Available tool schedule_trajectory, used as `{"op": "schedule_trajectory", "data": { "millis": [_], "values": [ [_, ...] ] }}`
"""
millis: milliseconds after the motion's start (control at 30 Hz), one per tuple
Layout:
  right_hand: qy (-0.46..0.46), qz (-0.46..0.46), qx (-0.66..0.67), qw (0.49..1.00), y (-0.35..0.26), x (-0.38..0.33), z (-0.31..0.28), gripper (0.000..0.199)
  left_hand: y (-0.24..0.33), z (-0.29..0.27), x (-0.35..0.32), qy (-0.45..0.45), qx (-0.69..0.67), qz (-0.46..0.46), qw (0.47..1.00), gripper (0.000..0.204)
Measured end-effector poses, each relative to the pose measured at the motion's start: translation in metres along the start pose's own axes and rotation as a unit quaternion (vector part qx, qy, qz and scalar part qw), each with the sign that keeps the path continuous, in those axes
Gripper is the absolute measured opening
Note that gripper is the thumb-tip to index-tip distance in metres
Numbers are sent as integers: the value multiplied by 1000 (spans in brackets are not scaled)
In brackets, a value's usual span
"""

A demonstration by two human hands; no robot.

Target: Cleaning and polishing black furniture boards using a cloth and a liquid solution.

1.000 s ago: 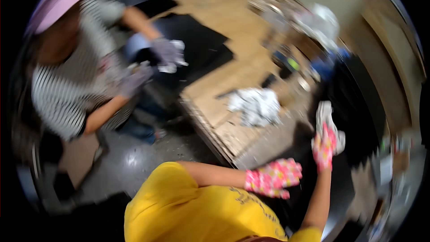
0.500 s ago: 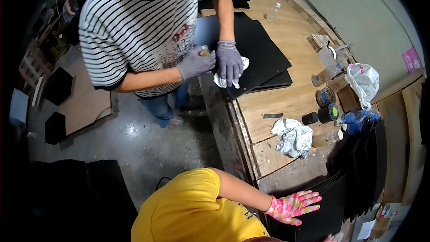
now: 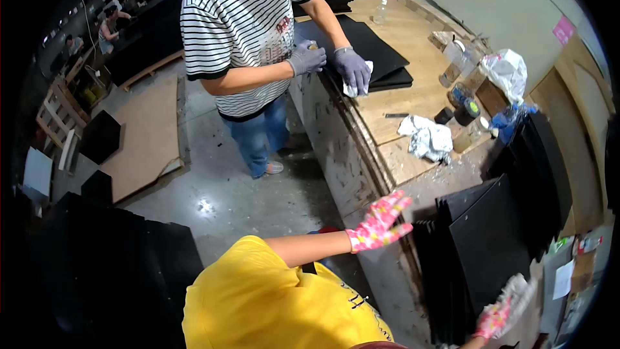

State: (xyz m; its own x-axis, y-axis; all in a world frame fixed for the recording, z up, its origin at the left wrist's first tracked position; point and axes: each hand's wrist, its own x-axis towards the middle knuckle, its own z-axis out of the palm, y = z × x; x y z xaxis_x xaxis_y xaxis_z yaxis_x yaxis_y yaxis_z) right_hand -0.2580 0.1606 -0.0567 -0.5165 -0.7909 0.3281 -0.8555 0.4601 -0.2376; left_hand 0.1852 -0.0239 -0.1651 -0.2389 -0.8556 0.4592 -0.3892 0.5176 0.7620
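My left hand (image 3: 378, 223), in a pink flowered glove, hangs open with fingers spread just off the near corner of the wooden workbench (image 3: 413, 100). It touches nothing. My right hand (image 3: 496, 315), gloved the same, is low at the right edge beside several upright black panels (image 3: 491, 245). It seems closed on a white cloth (image 3: 518, 286), though that part is blurred. A co-worker in a striped shirt (image 3: 236, 26) presses a small white cloth (image 3: 358, 74) with grey-gloved hands onto a flat black panel (image 3: 368, 45) on the bench.
A crumpled white cloth (image 3: 426, 137), tape rolls (image 3: 466, 111), bottles and a plastic bag (image 3: 507, 71) sit on the bench's right side. More black panels (image 3: 546, 168) lean against the wall. A brown board (image 3: 145, 136) lies on the concrete floor at left.
The view has swung and steadied. My left hand has risen toward the bench corner with fingers spread. My right hand has dropped to the lower right by the black panels.
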Motion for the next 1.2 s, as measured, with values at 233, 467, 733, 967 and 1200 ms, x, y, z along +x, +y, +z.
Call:
{"op": "schedule_trajectory", "data": {
  "millis": [233,467,733,967,1200],
  "values": [
    [68,-117,34,990,-114,23,71,52,41,-2,-36,50,21,58,997,57],
    [57,-203,50,976,-137,18,67,49,86,19,3,67,-5,170,983,58],
    [56,59,-28,996,47,-29,-2,49,54,12,18,88,-33,121,988,45],
    [159,161,-164,960,-69,1,10,25,41,21,98,0,-152,117,981,46],
    [-9,-234,34,972,-304,45,60,45,36,20,139,-173,-232,97,952,73]
  ]
}}
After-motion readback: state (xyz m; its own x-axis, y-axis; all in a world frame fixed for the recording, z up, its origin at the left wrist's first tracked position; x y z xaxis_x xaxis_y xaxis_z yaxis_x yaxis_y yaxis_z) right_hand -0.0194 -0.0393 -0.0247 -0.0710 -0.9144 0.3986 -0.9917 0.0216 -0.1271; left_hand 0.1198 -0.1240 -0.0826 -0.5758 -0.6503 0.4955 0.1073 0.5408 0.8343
